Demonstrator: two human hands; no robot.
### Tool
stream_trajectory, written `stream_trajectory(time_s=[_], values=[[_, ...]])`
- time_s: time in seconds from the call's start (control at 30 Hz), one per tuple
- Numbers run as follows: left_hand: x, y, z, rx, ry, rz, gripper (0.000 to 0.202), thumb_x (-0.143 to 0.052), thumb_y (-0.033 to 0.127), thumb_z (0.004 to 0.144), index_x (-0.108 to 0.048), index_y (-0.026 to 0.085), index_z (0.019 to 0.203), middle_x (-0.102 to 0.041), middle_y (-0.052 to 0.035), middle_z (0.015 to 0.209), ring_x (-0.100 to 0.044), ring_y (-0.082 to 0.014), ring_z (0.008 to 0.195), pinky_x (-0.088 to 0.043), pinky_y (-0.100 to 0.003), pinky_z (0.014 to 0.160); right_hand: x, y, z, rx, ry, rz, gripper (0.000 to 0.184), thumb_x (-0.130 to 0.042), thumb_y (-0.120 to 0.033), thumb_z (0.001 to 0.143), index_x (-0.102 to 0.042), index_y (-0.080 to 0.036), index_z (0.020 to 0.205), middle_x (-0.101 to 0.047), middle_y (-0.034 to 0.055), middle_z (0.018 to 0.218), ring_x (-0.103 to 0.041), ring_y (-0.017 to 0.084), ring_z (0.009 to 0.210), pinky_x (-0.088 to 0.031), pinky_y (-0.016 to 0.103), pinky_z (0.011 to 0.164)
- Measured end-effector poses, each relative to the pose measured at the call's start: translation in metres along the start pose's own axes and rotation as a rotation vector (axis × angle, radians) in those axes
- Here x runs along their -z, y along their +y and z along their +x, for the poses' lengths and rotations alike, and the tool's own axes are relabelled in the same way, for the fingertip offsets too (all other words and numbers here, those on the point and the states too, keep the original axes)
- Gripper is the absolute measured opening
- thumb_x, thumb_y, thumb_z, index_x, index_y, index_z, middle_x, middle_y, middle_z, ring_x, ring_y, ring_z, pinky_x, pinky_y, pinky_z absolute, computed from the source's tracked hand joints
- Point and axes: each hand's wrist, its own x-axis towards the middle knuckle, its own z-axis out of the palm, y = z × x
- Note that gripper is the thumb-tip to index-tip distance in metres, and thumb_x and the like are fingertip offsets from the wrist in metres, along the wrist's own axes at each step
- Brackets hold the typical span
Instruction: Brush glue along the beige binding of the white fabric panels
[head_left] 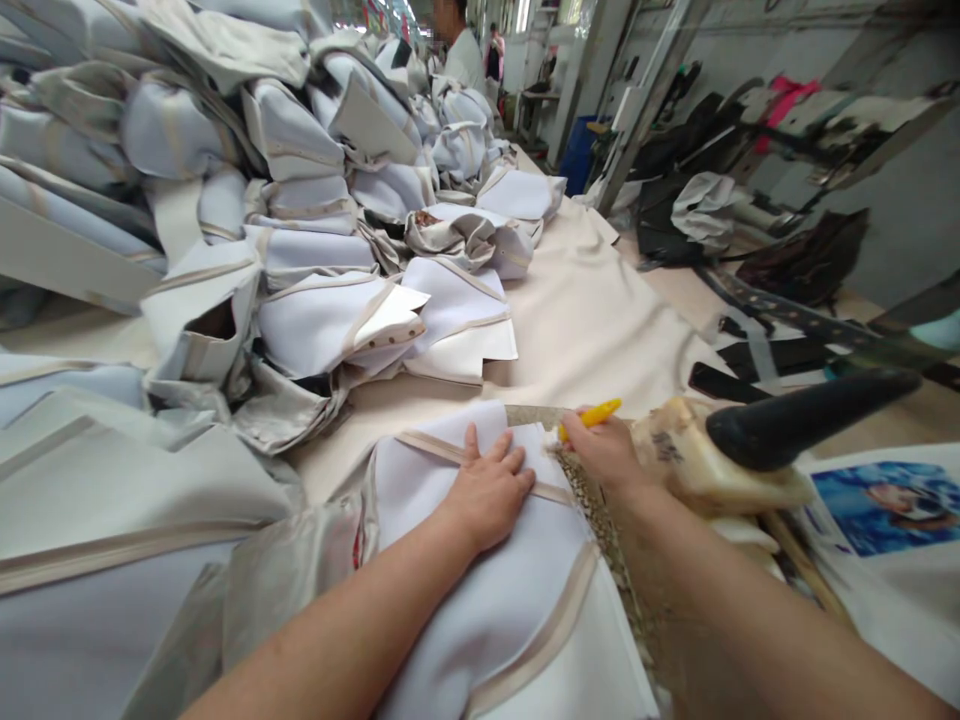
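Cloth-covered table (pixel 585 310) bears fabric panels (pixel 330 325); right hand (pixel 600 450) grips yellow cutter (pixel 590 420).

Our left hand (pixel 487 490) lies flat on a white fabric panel (pixel 480 620), and our right hand (pixel 596 450) closes around a yellow-handled tool (pixel 590 419). Ahead of both hands, a strip of cream cloth (pixel 581 320) on the tabletop offers the widest open path, narrowing toward the far end. Mounded pale fabric pieces (pixel 322 330) block the way ahead and to the left, while folded panels (pixel 112 520) crowd in beside our left forearm. Just right of our right hand, a cream machine with a black handle (pixel 720 460) stands in the way; black straps (pixel 780 360) lie farther off beyond it.
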Motion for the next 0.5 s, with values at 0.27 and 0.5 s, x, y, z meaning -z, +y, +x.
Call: stream_trajectory(time_s=[0.27, 0.5], values=[[-0.001, -0.001, 0.0, 0.002, -0.01, 0.003, 0.029, -0.036, 0.024, 0.092, -0.058, 0.028, 0.111, -0.053, -0.0068, 0.123, -0.029, -0.0293, 0.131, 0.0, -0.072, 0.1, -0.002, 0.004, 0.009, -0.024, -0.053, -0.031, 0.026, -0.045, -0.034, 0.071, -0.05, -0.019, 0.05, -0.05, 0.0004, 0.044, -0.05, 0.016, 0.047, -0.037, 0.027, 0.05], [-0.003, -0.001, 0.001, 0.007, -0.003, 0.016, 0.028, -0.038, 0.024, 0.092, -0.059, 0.027, 0.11, -0.054, -0.0055, 0.121, -0.032, -0.0285, 0.129, -0.002, -0.071, 0.101, 0.0, -0.01, 0.008, 0.035, -0.082, 0.027, 0.027, -0.043, -0.037, 0.073, -0.054, -0.018, 0.058, -0.056, 0.0012, 0.054, -0.054, 0.016, 0.056, -0.039, 0.026, 0.056]])
